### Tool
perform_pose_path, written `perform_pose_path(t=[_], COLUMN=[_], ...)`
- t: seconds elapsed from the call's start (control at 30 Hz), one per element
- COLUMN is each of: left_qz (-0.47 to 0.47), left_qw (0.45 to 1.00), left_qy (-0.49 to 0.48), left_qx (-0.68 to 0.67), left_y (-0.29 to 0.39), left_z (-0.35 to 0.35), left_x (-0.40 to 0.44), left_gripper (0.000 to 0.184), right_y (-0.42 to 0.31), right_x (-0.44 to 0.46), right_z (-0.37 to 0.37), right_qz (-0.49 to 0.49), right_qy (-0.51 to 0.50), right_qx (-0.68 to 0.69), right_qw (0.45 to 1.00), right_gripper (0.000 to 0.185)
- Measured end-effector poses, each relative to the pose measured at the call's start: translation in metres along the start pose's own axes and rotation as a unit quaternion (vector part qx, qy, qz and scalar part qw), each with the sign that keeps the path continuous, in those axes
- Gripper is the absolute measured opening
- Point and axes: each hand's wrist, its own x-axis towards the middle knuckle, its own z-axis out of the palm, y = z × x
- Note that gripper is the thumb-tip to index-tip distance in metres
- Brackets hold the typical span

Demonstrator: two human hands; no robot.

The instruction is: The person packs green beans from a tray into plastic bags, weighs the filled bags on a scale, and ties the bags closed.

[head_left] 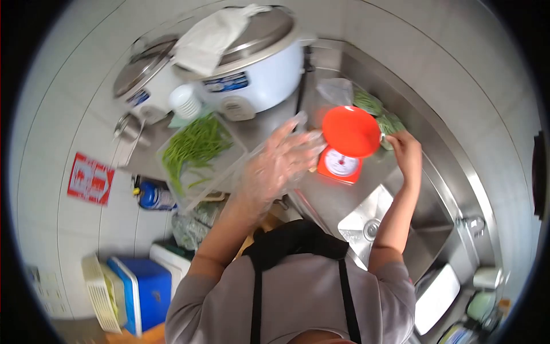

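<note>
On the steel counter stands a red kitchen scale [340,165] with a round dial and a red pan [350,132] on top. My left hand [281,160], in a clear plastic glove, is spread just left of the scale, blurred by motion. My right hand [405,150] is bare, its fingers pinched by the pan's right edge at a small pale thing I cannot make out. Bags of green vegetables [391,124] lie behind the pan. Left of my gloved hand, a clear tray [226,166] holds loose green beans [197,143].
Two large cookers [260,86] stand at the back left, a white cloth [215,40] on one. White cups [184,101] stand by them. A sink basin [366,221] lies before the scale. Blue cooler [153,292] at lower left.
</note>
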Motion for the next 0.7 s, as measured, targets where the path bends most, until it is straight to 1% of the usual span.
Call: perform_pose_path(t=[0.03, 0.07, 0.1, 0.13, 0.17, 0.2, 0.23, 0.27, 0.3, 0.37, 0.4, 0.47, 0.57, 0.6, 0.63, 0.67, 0.7], left_qz=[0.04, 0.075, 0.105, 0.144, 0.178, 0.209, 0.221, 0.276, 0.329, 0.407, 0.434, 0.35, 0.324, 0.358, 0.394, 0.43, 0.438], left_qw=[0.999, 0.997, 0.993, 0.986, 0.975, 0.962, 0.966, 0.947, 0.924, 0.881, 0.866, 0.926, 0.945, 0.929, 0.91, 0.885, 0.876], left_qy=[-0.005, -0.012, -0.023, -0.008, 0.003, 0.01, 0.01, 0.013, 0.017, 0.023, 0.021, 0.08, 0.035, 0.037, 0.04, 0.045, 0.074], left_qx=[0.011, 0.025, 0.039, 0.087, 0.133, 0.174, 0.135, 0.166, 0.196, 0.238, 0.249, 0.118, 0.036, 0.081, 0.126, 0.173, 0.189], left_y=[-0.001, -0.002, -0.001, 0.001, 0.003, 0.005, 0.014, 0.024, 0.033, 0.049, 0.054, 0.063, 0.078, 0.087, 0.097, 0.107, 0.117], left_z=[0.005, 0.01, 0.014, 0.019, 0.023, 0.025, 0.018, 0.007, -0.006, -0.024, -0.028, 0.006, 0.01, 0.009, 0.007, 0.006, 0.005], left_x=[0.008, 0.018, 0.025, 0.031, 0.037, 0.043, 0.048, 0.052, 0.056, 0.053, 0.05, 0.034, 0.021, 0.013, 0.003, -0.008, -0.019], left_gripper=[0.058, 0.059, 0.06, 0.062, 0.064, 0.067, 0.074, 0.077, 0.079, 0.085, 0.088, 0.098, 0.108, 0.108, 0.109, 0.11, 0.108], right_y=[-0.027, -0.053, -0.082, -0.109, -0.136, -0.146, -0.157, -0.165, -0.169, -0.17, -0.167, -0.162, -0.163, -0.15, -0.143, -0.123, -0.095], right_x=[-0.006, -0.016, -0.028, -0.039, -0.045, -0.059, -0.074, -0.083, -0.083, -0.08, -0.072, -0.05, 0.007, 0.036, 0.073, 0.108, 0.143], right_z=[0.001, 0.007, 0.019, 0.045, 0.064, 0.09, 0.112, 0.128, 0.137, 0.145, 0.142, 0.136, 0.108, 0.107, 0.098, 0.104, 0.116], right_qz=[-0.019, -0.032, -0.041, -0.143, -0.182, -0.166, -0.185, -0.204, -0.23, -0.273, -0.296, -0.337, -0.375, -0.332, -0.28, -0.231, -0.111], right_qy=[-0.059, -0.118, -0.268, -0.324, -0.391, -0.392, -0.342, -0.287, -0.303, -0.332, -0.371, -0.452, -0.517, -0.529, -0.517, -0.465, -0.423], right_qx=[0.123, 0.243, 0.329, 0.285, 0.275, 0.274, 0.348, 0.418, 0.39, 0.329, 0.314, 0.279, 0.248, 0.219, 0.139, 0.166, 0.183], right_qw=[0.99, 0.962, 0.905, 0.891, 0.86, 0.862, 0.853, 0.838, 0.839, 0.841, 0.822, 0.777, 0.729, 0.75, 0.797, 0.838, 0.881], right_gripper=[0.019, 0.021, 0.027, 0.03, 0.03, 0.026, 0.025, 0.024, 0.02, 0.015, 0.017, 0.022, 0.029, 0.03, 0.03, 0.033, 0.038])
